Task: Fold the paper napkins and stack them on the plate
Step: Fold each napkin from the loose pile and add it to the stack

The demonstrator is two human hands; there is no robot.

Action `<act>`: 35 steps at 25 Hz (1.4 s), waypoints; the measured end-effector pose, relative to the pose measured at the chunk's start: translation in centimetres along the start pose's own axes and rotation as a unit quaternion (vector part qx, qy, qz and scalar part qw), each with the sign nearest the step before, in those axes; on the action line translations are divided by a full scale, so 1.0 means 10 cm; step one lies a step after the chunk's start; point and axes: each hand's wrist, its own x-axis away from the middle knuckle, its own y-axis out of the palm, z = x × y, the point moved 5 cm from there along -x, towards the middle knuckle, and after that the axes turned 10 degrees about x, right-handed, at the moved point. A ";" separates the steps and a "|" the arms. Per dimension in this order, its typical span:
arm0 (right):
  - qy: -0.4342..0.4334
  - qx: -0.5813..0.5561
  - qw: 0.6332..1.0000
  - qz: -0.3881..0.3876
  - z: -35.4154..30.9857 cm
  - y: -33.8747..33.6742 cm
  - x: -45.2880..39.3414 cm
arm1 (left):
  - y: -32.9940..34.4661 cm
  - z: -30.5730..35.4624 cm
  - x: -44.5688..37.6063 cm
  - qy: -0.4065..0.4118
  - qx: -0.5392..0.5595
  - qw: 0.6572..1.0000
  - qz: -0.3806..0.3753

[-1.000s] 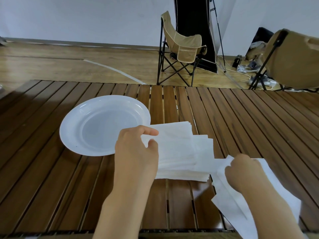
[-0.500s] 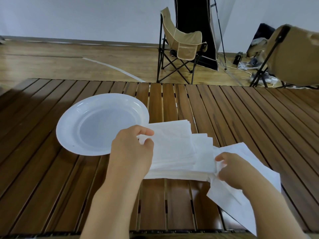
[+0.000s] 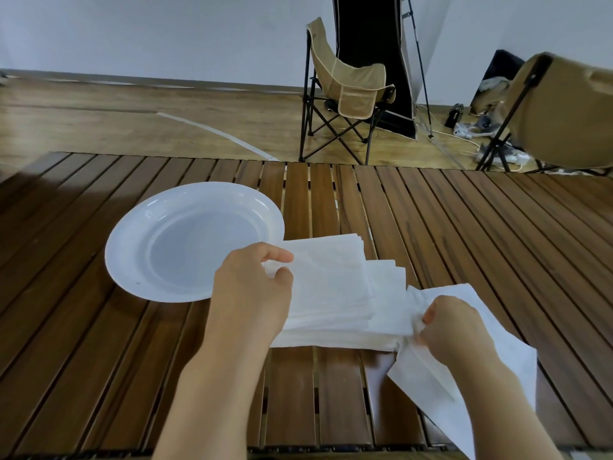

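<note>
A white plate [image 3: 132, 240] sits bare on the slatted wooden table, left of centre. Right beside it lies a fanned pile of white paper napkins [image 3: 335, 293]. My left hand [image 3: 252, 287] rests at the pile's left edge and pinches the corner of the top napkin between thumb and forefinger. My right hand [image 3: 454, 327] grips a loose, unfolded napkin [image 3: 507, 356] at its bunched left corner, next to the pile's right edge. That loose napkin drapes down to the right, over the table's near edge.
The wooden slat table [image 3: 464, 227] stretches far to the right and left of the napkins. Beyond it stand a tan folding chair [image 3: 348, 91] and a second tan chair [image 3: 564, 107] at the right, with cables on the floor.
My right hand has drawn the loose napkin up and left toward the pile, bunching its corner. My left hand keeps its pinch on the top napkin's corner.
</note>
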 end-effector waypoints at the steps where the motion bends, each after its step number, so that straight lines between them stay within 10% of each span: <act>1: 0.003 -0.006 1.000 -0.003 0.01 0.00 0.00 | 0.00 0.00 -0.01 0.000 0.000 1.000 0.000; 19: -0.022 -0.167 0.962 0.212 0.01 -0.43 0.09 | 0.00 0.00 -0.01 0.001 0.004 1.000 0.001; 28: -0.256 -0.213 0.858 0.391 -0.28 -0.95 0.43 | 0.02 0.13 -0.02 0.070 0.058 0.996 0.001; 35: -0.389 -0.185 0.839 0.332 -0.66 -0.91 0.66 | 0.29 0.20 0.04 0.050 0.144 0.979 -0.133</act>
